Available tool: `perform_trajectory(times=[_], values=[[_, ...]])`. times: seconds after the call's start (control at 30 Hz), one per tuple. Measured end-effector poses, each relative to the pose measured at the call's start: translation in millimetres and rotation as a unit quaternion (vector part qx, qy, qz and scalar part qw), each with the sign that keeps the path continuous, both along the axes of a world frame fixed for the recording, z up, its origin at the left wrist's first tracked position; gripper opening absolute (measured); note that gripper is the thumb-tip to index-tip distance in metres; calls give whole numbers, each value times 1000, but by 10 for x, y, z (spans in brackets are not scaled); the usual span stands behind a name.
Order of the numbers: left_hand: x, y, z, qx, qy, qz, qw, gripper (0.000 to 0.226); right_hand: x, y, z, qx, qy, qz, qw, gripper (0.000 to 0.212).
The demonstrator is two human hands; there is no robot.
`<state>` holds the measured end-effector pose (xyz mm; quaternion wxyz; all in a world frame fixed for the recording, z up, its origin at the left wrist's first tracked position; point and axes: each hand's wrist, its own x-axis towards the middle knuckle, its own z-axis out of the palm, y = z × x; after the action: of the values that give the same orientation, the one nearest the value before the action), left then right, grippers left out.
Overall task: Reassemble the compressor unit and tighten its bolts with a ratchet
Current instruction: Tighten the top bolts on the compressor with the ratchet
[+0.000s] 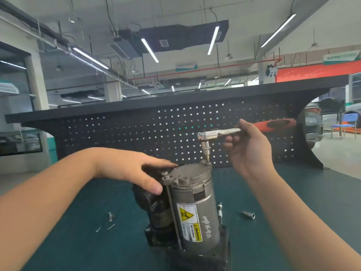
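head view: ratchet (218, 133) in right fingers (231, 142), bit on compressor (193, 204).

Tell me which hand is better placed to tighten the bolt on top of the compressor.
The right hand: it already holds the ratchet, its bit down at the compressor top. The left hand rests on the unit.
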<state>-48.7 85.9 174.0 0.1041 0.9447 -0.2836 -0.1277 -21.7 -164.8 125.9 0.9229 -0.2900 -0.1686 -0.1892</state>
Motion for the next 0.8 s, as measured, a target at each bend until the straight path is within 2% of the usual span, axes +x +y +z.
perform_trajectory(times=[0.07,0.17,0.27,0.37,0.5,0.6,0.67,0.73,0.8], values=[[65,69,-177,-33,-25,-12,999,71,10,12,-5,7,-3,-2,1000,32],[97,67,-337,-123,-70,-10,990,55,-8,33,15,46,-35,8,998,35],[69,47,-345,-132,-67,0,989,49,-99,-4,103,109,-98,36,989,48],[13,5,-337,-138,-81,37,986,54,-216,-15,179,119,-120,30,985,54],[-131,-102,-424,-147,-136,101,974,71,-308,143,160,131,-91,42,986,57],[-244,-167,-475,-162,-226,115,954,63,-338,292,116,139,-47,75,986,44],[-330,-193,-535,-161,-289,85,940,59,-356,384,76,146,-28,108,983,32],[-417,-223,-612,-157,-340,50,926,56,-368,464,28,157,-26,125,979,30],[-490,-247,-685,-146,-389,46,908,53,-377,537,-17,138,-49,96,985,26]])
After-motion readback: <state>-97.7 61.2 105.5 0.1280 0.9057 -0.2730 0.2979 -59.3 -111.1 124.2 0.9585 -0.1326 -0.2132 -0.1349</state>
